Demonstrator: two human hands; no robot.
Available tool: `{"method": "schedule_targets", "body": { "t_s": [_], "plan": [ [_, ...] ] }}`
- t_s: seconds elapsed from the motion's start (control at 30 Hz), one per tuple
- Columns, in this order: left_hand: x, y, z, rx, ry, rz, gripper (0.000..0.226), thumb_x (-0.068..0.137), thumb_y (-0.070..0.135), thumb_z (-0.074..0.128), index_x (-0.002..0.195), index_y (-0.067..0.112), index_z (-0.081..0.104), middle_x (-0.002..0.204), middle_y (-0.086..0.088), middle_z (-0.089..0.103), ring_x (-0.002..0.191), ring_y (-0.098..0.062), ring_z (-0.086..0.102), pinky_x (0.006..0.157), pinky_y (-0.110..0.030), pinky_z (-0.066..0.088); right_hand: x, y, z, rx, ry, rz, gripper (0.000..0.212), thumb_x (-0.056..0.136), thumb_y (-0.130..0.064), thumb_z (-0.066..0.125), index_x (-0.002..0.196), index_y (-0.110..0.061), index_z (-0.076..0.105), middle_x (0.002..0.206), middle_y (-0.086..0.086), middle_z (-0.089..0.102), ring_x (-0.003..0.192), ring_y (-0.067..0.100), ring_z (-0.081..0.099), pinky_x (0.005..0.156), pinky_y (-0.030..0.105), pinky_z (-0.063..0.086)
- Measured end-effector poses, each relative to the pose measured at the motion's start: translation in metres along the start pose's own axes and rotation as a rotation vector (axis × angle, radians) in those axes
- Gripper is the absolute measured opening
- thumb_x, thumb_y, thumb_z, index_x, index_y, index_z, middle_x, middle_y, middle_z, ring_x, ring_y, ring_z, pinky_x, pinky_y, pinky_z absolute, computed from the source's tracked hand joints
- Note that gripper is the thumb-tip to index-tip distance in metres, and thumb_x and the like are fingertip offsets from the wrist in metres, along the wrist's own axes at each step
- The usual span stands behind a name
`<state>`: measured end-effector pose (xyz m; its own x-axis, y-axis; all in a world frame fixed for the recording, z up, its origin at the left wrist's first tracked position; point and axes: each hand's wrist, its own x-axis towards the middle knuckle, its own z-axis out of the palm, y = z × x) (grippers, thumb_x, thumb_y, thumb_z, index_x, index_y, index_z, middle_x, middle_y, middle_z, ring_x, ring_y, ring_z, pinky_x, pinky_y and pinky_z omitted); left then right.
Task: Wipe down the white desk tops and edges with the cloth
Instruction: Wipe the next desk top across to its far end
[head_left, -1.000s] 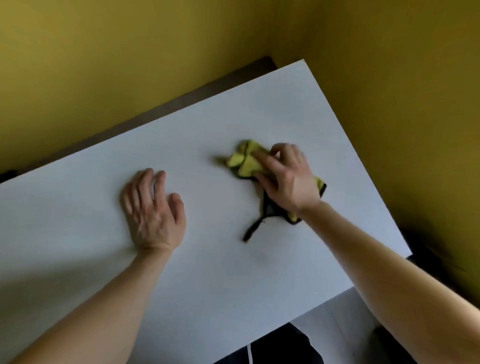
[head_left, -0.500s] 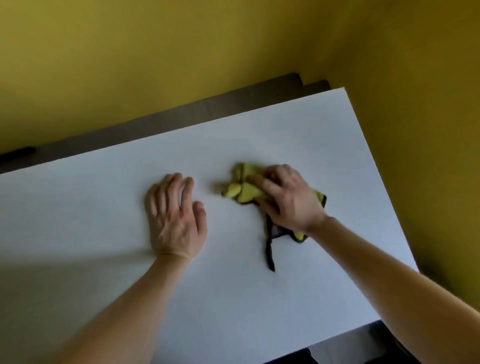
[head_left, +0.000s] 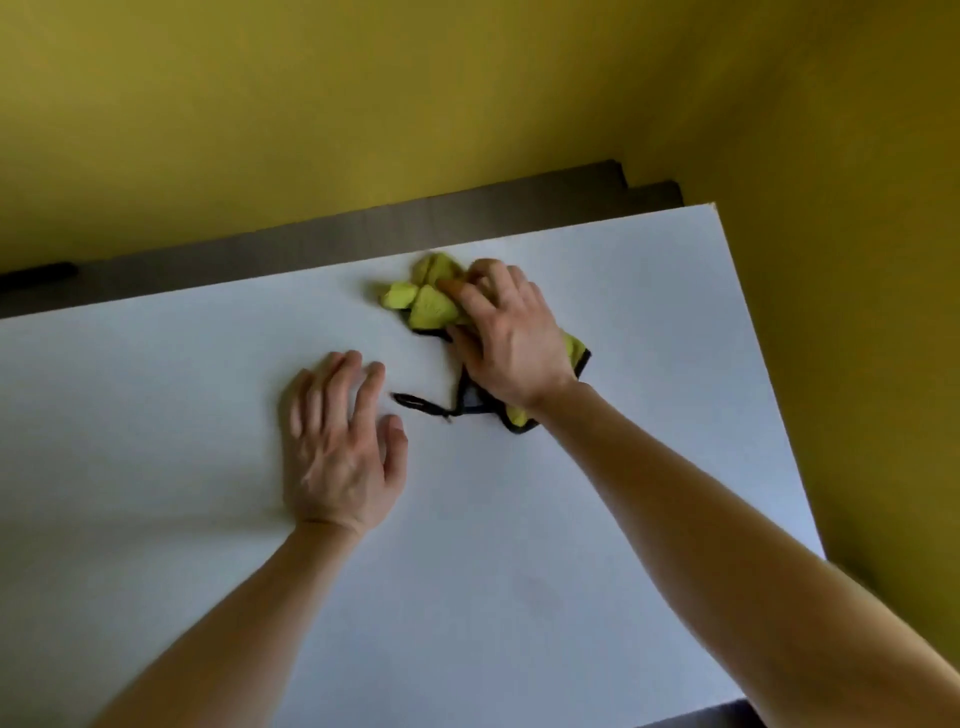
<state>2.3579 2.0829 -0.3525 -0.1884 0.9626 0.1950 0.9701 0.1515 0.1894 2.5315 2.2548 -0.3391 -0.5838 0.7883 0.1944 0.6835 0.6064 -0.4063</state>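
Soft, rather dim light comes from the right: the left hand (head_left: 343, 457) and its forearm throw a broad grey shadow leftward over the white worktop (head_left: 675, 312). The yellow wall (head_left: 311, 104) looks muddy and unevenly lit. The hand's fingers (head_left: 340, 384) are blurred, the whole picture is soft, and straight edges lean with the wide lens.

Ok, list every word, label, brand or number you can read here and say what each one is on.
None: no text can be read in this view.
The white desk top shows no print.
The yellow-green cloth under the right hand shows no readable label.
The dark thing at the far left edge is too blurred to tell.
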Motion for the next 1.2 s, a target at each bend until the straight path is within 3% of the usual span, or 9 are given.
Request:
{"method": "schedule_targets", "body": {
  "t_s": [0.1, 0.23, 0.3, 0.43, 0.53, 0.63, 0.77, 0.9, 1.2],
  "plan": [
    [0.001, 0.001, -0.002, -0.009, 0.000, -0.009, 0.053, 0.102, 0.027, 0.056, 0.150, 0.006, 0.059, 0.161, -0.019, 0.051, 0.152, -0.042, 0.046, 0.125, -0.064, 0.031, -0.018, 0.093, -0.043, -0.121, 0.286, 0.414, 0.032, 0.103, -0.021, 0.058, 0.128, -0.002, 0.065, 0.137, -0.002, 0.060, 0.124, 0.027, 0.060, 0.104, 0.035, 0.046],
    [0.003, 0.002, -0.001, -0.015, -0.009, -0.020, 0.052, 0.102, 0.028, 0.054, 0.149, 0.005, 0.060, 0.161, -0.019, 0.051, 0.151, -0.043, 0.046, 0.125, -0.064, 0.031, -0.022, 0.119, -0.053, -0.296, 0.384, 0.994, 0.047, 0.095, -0.029, 0.052, 0.131, -0.001, 0.059, 0.135, 0.027, 0.053, 0.124, 0.049, 0.052, 0.103, 0.053, 0.044],
    [0.001, 0.001, -0.002, -0.020, -0.011, -0.021, 0.053, 0.102, 0.028, 0.054, 0.149, 0.005, 0.060, 0.161, -0.020, 0.051, 0.152, -0.043, 0.046, 0.126, -0.064, 0.030, -0.003, 0.068, -0.022, -0.237, 0.322, 0.882, 0.041, 0.094, -0.020, 0.057, 0.132, -0.002, 0.059, 0.130, 0.027, 0.055, 0.117, 0.047, 0.053, 0.099, 0.053, 0.044],
    [0.002, 0.002, -0.002, -0.022, -0.011, -0.026, 0.053, 0.100, 0.026, 0.056, 0.149, 0.005, 0.061, 0.160, -0.020, 0.052, 0.152, -0.042, 0.045, 0.125, -0.064, 0.031, 0.042, -0.053, 0.043, -0.054, 0.074, 0.258, 0.038, 0.099, -0.025, 0.067, 0.133, -0.009, 0.065, 0.125, 0.022, 0.058, 0.108, 0.043, 0.054, 0.090, 0.052, 0.047],
    [0.002, 0.004, -0.003, -0.025, -0.007, -0.030, 0.053, 0.099, 0.025, 0.059, 0.148, 0.005, 0.061, 0.159, -0.020, 0.053, 0.152, -0.042, 0.046, 0.125, -0.063, 0.031, 0.051, -0.054, 0.045, 0.034, -0.012, 0.031, 0.044, 0.099, -0.030, 0.069, 0.139, -0.012, 0.066, 0.125, 0.019, 0.059, 0.110, 0.040, 0.056, 0.091, 0.052, 0.051],
    [0.002, 0.004, -0.002, -0.021, 0.009, -0.024, 0.053, 0.100, 0.026, 0.058, 0.148, 0.005, 0.061, 0.159, -0.020, 0.053, 0.151, -0.043, 0.047, 0.125, -0.064, 0.032, 0.035, 0.008, 0.020, -0.001, 0.119, 0.210, 0.044, 0.097, -0.029, 0.066, 0.136, -0.009, 0.067, 0.126, 0.023, 0.059, 0.112, 0.044, 0.058, 0.097, 0.051, 0.051],
    [0.002, 0.005, -0.004, -0.040, -0.014, -0.022, 0.053, 0.102, 0.028, 0.054, 0.149, 0.005, 0.061, 0.161, -0.020, 0.052, 0.151, -0.044, 0.046, 0.125, -0.064, 0.031, -0.015, 0.105, -0.036, -0.239, 0.338, 0.737, 0.049, 0.100, -0.036, 0.058, 0.138, -0.004, 0.062, 0.130, 0.026, 0.056, 0.118, 0.045, 0.053, 0.098, 0.049, 0.045],
    [0.003, 0.004, -0.006, -0.033, -0.037, -0.036, 0.053, 0.102, 0.029, 0.054, 0.149, 0.006, 0.061, 0.161, -0.020, 0.051, 0.151, -0.045, 0.046, 0.125, -0.064, 0.030, -0.018, 0.089, -0.031, -0.312, 0.370, 0.957, 0.047, 0.099, -0.032, 0.054, 0.137, -0.005, 0.059, 0.133, 0.026, 0.054, 0.121, 0.045, 0.052, 0.100, 0.052, 0.045],
    [0.003, 0.005, -0.006, -0.042, -0.043, -0.098, 0.051, 0.098, 0.028, 0.060, 0.139, -0.003, 0.062, 0.152, -0.023, 0.056, 0.149, -0.044, 0.048, 0.125, -0.063, 0.032, 0.066, -0.099, 0.061, 0.035, 0.011, 0.132, 0.043, 0.100, -0.033, 0.067, 0.139, -0.017, 0.067, 0.128, 0.017, 0.058, 0.111, 0.038, 0.054, 0.093, 0.048, 0.047]
  ]
}}
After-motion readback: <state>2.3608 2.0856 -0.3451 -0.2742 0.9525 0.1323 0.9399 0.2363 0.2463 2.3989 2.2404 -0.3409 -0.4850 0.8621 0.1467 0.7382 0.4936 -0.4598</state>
